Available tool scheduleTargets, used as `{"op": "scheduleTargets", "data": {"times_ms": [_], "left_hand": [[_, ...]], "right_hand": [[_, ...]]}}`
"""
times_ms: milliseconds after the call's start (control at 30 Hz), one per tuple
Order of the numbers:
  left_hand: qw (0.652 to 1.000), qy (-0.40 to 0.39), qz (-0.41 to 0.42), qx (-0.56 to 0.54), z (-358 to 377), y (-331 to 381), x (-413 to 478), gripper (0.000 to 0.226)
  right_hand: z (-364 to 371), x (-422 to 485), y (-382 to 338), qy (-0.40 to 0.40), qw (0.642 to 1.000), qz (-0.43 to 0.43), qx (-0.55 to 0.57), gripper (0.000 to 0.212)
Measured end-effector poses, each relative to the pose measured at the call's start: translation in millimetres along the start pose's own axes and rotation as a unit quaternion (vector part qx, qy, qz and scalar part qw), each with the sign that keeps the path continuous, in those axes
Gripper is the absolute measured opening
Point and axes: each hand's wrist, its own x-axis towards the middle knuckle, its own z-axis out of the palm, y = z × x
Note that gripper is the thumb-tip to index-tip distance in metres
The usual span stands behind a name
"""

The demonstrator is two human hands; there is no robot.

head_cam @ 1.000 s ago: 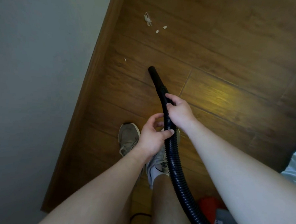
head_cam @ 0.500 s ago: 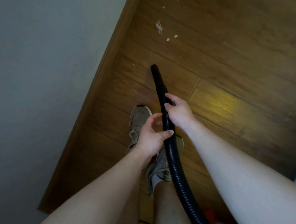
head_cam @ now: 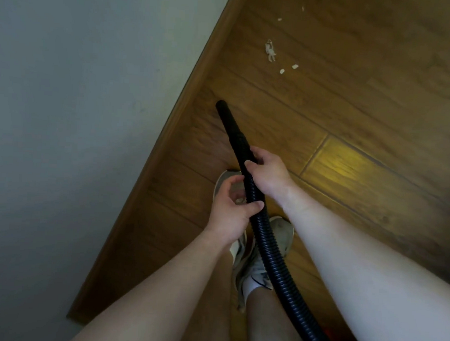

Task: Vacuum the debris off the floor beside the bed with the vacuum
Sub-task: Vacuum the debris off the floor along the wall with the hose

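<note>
A pale bed (head_cam: 64,136) surface fills the left, edged by a wooden frame (head_cam: 185,111), beside a brown plank floor (head_cam: 352,111). A black ribbed vacuum hose (head_cam: 269,251) runs up between both hands to a smooth tapered nozzle (head_cam: 228,119) near the frame. The right hand (head_cam: 267,170) grips the hose; the left hand (head_cam: 229,209) curls loosely against it just below. White debris (head_cam: 270,50) scraps lie well ahead of the nozzle
</note>
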Motion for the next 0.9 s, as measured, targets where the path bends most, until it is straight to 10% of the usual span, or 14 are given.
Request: {"op": "scheduleTargets", "data": {"times_ms": [900], "left_hand": [[0.985,-0.099,0.023,0.139,95.0,41.3,37.2,0.06]], "right_hand": [[-100.2,17.1,11.8,0.157,0.986,0.047,0.008,0.037]]}}
